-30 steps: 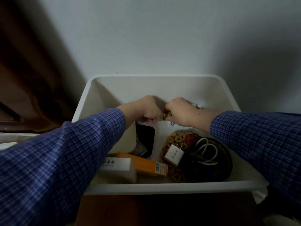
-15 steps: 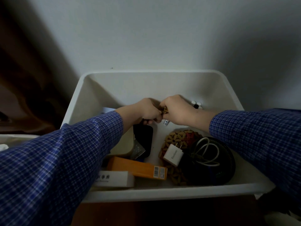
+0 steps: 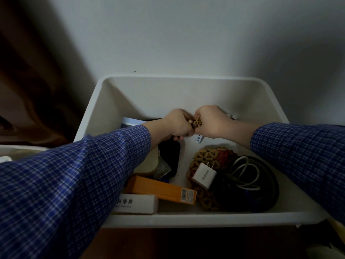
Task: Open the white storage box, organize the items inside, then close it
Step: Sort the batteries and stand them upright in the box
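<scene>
The white storage box [image 3: 119, 94] is already open, so the organizing step is judged to be in hand. A cluster of small gold-tipped batteries [image 3: 195, 123] is pinched between the left hand [image 3: 178, 125] and right hand [image 3: 212, 122], both curled, near the box's far wall. Next, a tidy spot for them is called for, away from the charger plug [image 3: 203, 173].

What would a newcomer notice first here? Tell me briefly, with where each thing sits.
First, the left hand and right hand, meeting over the back of the open white plastic storage box, gripping a bunch of small gold-tipped cylinders. Next, the long orange cardboard box lying near the front left. Right of it, a white wall charger plug rests on a round wooden flower-pattern mat.
</scene>
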`<state>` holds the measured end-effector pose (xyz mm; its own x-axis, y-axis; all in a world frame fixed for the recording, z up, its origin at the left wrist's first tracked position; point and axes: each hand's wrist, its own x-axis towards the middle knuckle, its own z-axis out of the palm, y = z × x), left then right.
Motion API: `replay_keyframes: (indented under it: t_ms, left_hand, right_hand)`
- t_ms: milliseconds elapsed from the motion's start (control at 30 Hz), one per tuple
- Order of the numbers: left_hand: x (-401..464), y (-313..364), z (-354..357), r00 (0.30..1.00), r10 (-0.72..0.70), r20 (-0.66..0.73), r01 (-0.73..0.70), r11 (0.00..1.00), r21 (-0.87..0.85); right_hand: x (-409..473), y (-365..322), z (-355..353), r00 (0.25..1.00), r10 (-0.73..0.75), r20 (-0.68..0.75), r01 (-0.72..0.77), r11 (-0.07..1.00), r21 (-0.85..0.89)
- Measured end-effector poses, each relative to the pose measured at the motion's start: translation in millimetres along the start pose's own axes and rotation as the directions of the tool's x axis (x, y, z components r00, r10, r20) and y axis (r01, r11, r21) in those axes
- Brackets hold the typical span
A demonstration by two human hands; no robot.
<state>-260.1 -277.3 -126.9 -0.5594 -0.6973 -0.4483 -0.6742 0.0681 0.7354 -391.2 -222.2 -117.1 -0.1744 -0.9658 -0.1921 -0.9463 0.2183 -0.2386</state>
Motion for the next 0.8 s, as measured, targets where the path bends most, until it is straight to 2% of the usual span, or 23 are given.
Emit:
replay_keyframes:
  t_ms: [333,500,800]
  left_hand:
    - [4,-2,2,1.0,-0.011,-0.013,0.011,1.0,0.014]
    - [3,-3,2,1.0,0.0,0.003,0.0,1.0,0.0]
    - [1,-1,4,1.0,0.028,0.015,-0.028,1.0,-0.004]
  right_hand:
    - [-6,-5,-3,0.999,0.052,-0.001,-0.052,0.997,0.055]
    - [-9,-4,-1,0.998,0.004,-0.069,-0.002,1.0,0.02]
    - [-7,0,5,0.994,0.083,-0.066,-0.061,0.958,0.281]
